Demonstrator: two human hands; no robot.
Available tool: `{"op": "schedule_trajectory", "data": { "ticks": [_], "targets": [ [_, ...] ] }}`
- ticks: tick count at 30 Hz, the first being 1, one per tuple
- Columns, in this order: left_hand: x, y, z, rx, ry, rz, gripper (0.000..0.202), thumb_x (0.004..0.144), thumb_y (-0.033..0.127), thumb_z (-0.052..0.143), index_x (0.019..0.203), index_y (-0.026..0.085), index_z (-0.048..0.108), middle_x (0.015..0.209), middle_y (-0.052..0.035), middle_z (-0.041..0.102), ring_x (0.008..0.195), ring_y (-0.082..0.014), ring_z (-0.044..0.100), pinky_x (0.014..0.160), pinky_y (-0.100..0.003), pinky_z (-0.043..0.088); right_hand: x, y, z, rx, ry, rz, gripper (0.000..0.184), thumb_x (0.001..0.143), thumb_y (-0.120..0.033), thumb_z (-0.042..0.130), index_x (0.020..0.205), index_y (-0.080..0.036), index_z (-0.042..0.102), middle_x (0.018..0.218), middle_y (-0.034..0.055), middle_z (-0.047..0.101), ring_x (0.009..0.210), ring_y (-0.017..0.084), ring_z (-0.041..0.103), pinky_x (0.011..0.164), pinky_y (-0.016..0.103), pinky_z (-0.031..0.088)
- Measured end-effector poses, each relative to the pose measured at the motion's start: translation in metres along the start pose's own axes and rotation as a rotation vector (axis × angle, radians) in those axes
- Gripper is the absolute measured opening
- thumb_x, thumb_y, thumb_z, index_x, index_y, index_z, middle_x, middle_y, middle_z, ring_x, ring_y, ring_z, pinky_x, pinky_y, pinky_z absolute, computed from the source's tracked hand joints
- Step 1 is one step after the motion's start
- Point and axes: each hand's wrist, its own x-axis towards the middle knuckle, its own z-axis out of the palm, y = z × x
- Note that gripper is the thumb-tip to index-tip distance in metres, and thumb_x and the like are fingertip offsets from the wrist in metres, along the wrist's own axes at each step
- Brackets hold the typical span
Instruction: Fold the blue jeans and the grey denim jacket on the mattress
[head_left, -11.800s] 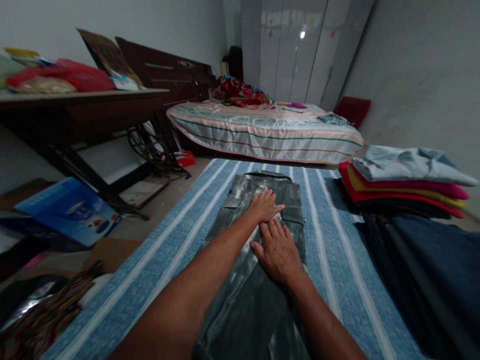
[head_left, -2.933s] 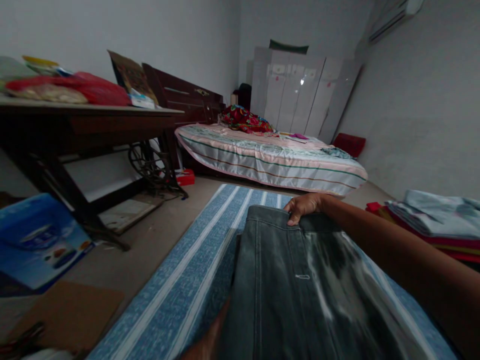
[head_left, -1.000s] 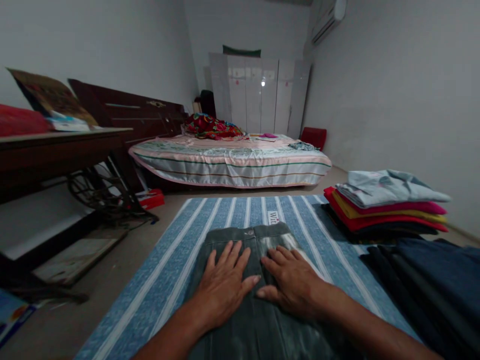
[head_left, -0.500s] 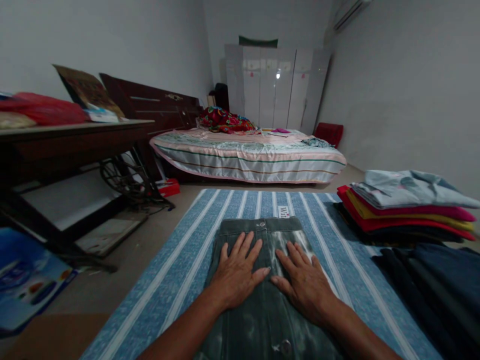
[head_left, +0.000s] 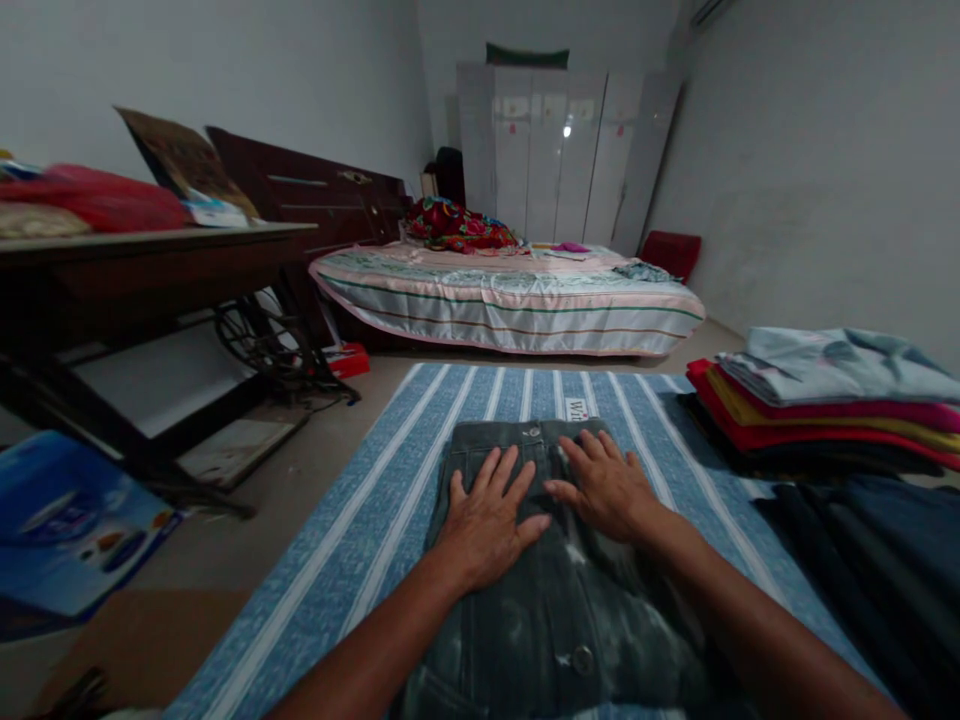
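Note:
A dark grey-green denim jacket (head_left: pixel 517 630) with pale faded patches and metal buttons lies on a blue-and-white striped cloth (head_left: pixel 352 530). My left hand (head_left: pixel 487 525) rests flat on its left part, fingers spread. Farther up on the right, my right hand (head_left: pixel 604 485) lies on the jacket near its top edge, fingers stretched out and apart. Neither hand grips anything. My right forearm covers part of the jacket's right side.
To the right stand a stack of folded clothes (head_left: pixel 840 400) and a pile of dark garments (head_left: pixel 877 560). A sewing machine table (head_left: pixel 247 245) is on the left, above a blue box (head_left: pixel 75 530). A bed (head_left: pixel 517 310) and a white wardrobe (head_left: pixel 555 170) stand behind.
My right hand has slid up toward the jacket's top right edge, and the fabric beneath its forearm is more rumpled. My left hand stays on the jacket. The view has tilted slightly down.

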Motion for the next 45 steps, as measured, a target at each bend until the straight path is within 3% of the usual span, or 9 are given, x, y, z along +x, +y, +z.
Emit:
{"op": "schedule_trajectory", "data": {
  "ticks": [5, 11, 16, 20, 24, 30, 36, 41, 45],
  "targets": [
    [0.002, 0.0, 0.001, -0.039, 0.016, 0.007, 0.064, 0.09, 0.057, 0.036, 0.147, 0.029, 0.024, 0.157, -0.0068, 0.009, 0.144, -0.0326, 0.003, 0.106, -0.069, 0.008, 0.017, 0.01, 0.024, 0.043, -0.035, 0.065, 0.078, 0.087, -0.07, 0.028, 0.15, -0.025, 0.018, 0.156, 0.0144, 0.011, 0.142, 0.037, 0.002, 0.104, 0.063, 0.018],
    [0.0, 0.001, -0.003, -0.107, 0.035, -0.002, 0.064, 0.088, 0.057, 0.042, 0.145, 0.028, 0.032, 0.156, -0.0082, 0.016, 0.143, -0.0328, 0.007, 0.106, -0.068, 0.009, 0.015, 0.011, 0.029, 0.085, 0.014, 0.034, 0.076, 0.087, -0.069, 0.033, 0.148, -0.024, 0.025, 0.154, 0.0159, 0.018, 0.141, 0.039, 0.006, 0.103, 0.063, 0.019],
    [0.006, -0.015, -0.011, -0.226, 0.16, -0.014, 0.052, 0.09, 0.05, 0.04, 0.133, 0.022, 0.049, 0.149, -0.011, 0.036, 0.138, -0.0283, 0.03, 0.109, -0.054, 0.023, 0.024, 0.035, 0.02, 0.263, 0.25, 0.026, 0.058, 0.089, -0.051, 0.045, 0.138, -0.021, 0.042, 0.143, 0.0138, 0.041, 0.133, 0.03, 0.033, 0.104, 0.046, 0.031],
    [0.028, -0.054, -0.02, -0.223, 0.405, -0.241, 0.047, 0.085, 0.043, 0.048, 0.117, 0.011, 0.06, 0.137, -0.0172, 0.05, 0.129, -0.0296, 0.043, 0.107, -0.041, 0.033, 0.045, 0.068, 0.007, 0.523, 0.276, 0.261, 0.067, 0.075, -0.039, 0.067, 0.135, -0.016, 0.045, 0.127, 0.0135, 0.055, 0.118, 0.028, 0.051, 0.094, 0.037, 0.042],
    [0.052, -0.088, -0.031, -0.498, 0.222, -0.482, 0.05, 0.069, 0.046, 0.068, 0.104, 0.011, 0.065, 0.109, -0.0172, 0.068, 0.104, -0.0326, 0.063, 0.086, -0.038, 0.049, 0.065, 0.088, -0.002, 0.766, 0.058, 0.454, 0.063, 0.064, -0.036, 0.078, 0.119, -0.013, 0.057, 0.095, 0.0091, 0.067, 0.085, 0.022, 0.064, 0.066, 0.029, 0.049],
    [0.064, -0.091, -0.038, -1.016, -0.022, -0.598, 0.056, 0.046, 0.043, 0.084, 0.089, 0.013, 0.066, 0.082, -0.0095, 0.072, 0.071, -0.0244, 0.068, 0.054, -0.029, 0.049, 0.075, 0.102, -0.005, 0.884, -0.115, 0.503, 0.04, 0.061, -0.035, 0.082, 0.09, -0.014, 0.065, 0.067, 0.0023, 0.062, 0.059, 0.012, 0.056, 0.055, 0.026, 0.047],
    [0.07, -0.09, -0.039, -1.231, -0.144, -0.631, 0.047, 0.038, 0.03, 0.089, 0.074, 0.014, 0.066, 0.073, -0.0095, 0.072, 0.066, -0.0248, 0.068, 0.061, -0.034, 0.055, 0.078, 0.103, -0.003, 0.982, -0.148, 0.509, 0.042, 0.053, -0.03, 0.086, 0.083, -0.017, 0.06, 0.054, -0.004, 0.056, 0.05, 0.011, 0.052, 0.049, 0.024, 0.044],
    [0.065, -0.079, -0.05, -1.351, -0.112, -0.642, 0.032, 0.045, 0.022, 0.085, 0.069, 0.013, 0.066, 0.069, -0.0114, 0.072, 0.063, -0.0256, 0.068, 0.064, -0.04, 0.057, 0.069, 0.094, -0.005, 1.144, -0.066, 0.441, 0.037, 0.053, -0.026, 0.084, 0.076, -0.017, 0.055, 0.059, -0.002, 0.06, 0.055, 0.014, 0.06, 0.052, 0.026, 0.048],
    [0.056, -0.064, -0.072, -1.364, -0.044, -0.596, 0.031, 0.045, 0.018, 0.083, 0.07, 0.014, 0.067, 0.07, -0.0102, 0.072, 0.065, -0.0246, 0.068, 0.067, -0.04, 0.058, 0.054, 0.087, -0.029, 1.215, 0.009, 0.388, 0.034, 0.052, -0.02, 0.081, 0.075, -0.017, 0.057, 0.06, -0.0014, 0.062, 0.052, 0.013, 0.058, 0.051, 0.025, 0.047]
  ]
}}
